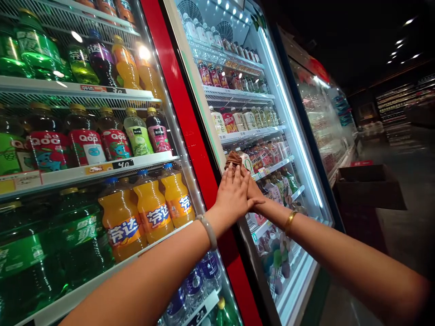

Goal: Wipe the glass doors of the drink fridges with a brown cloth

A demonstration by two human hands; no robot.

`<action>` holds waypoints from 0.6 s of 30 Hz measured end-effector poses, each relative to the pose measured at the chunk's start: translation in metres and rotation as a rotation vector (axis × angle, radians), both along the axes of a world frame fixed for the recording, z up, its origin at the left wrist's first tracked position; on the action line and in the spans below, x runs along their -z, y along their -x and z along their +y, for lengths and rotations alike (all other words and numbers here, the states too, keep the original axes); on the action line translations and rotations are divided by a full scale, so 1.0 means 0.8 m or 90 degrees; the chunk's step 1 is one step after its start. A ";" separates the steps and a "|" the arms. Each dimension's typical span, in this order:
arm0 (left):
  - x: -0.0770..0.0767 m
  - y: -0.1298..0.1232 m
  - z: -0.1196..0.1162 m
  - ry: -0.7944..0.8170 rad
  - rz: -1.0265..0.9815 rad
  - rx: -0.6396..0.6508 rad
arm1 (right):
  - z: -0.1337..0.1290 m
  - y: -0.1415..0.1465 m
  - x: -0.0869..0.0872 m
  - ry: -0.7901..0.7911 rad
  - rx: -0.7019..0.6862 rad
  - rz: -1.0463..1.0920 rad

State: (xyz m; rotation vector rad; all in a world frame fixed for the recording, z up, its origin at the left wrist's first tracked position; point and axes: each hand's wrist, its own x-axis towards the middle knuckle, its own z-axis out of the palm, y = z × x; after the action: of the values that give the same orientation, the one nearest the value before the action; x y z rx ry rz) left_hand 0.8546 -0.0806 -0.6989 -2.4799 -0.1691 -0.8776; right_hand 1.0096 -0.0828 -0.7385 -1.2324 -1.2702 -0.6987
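Against front of overlapping hands, left uppermost: bunched brown cloth

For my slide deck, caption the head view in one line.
Left hand overlapping right hand at a brown cloth, before a red cooler frame, with bottled orange drinks alongside.

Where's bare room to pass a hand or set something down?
The red frame is bare above and below the left arm, between bottles and lit fridge. Bare floor shows right of the box. Crowded: shelves, and around the cloth, where the hands overlap.
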 end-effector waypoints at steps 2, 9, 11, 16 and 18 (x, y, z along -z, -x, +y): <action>0.013 0.002 0.002 -0.011 0.018 0.008 | 0.000 -0.020 -0.003 -0.003 0.004 0.009; 0.021 -0.007 0.004 0.020 0.076 -0.033 | -0.002 -0.022 0.069 -0.037 0.067 0.123; 0.028 -0.005 0.004 -0.006 0.101 -0.035 | -0.002 -0.006 0.085 -0.018 0.050 0.095; 0.026 -0.011 -0.004 -0.086 0.059 -0.051 | -0.003 -0.020 0.047 -0.016 0.024 0.078; 0.023 -0.018 -0.010 -0.107 0.079 -0.067 | -0.008 -0.035 0.041 -0.023 0.021 0.090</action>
State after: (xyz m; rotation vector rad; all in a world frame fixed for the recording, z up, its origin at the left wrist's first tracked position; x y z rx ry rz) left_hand 0.8686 -0.0883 -0.7170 -2.3371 -0.1738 -0.6650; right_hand 1.0376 -0.0894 -0.7714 -1.2527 -1.1188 -0.6447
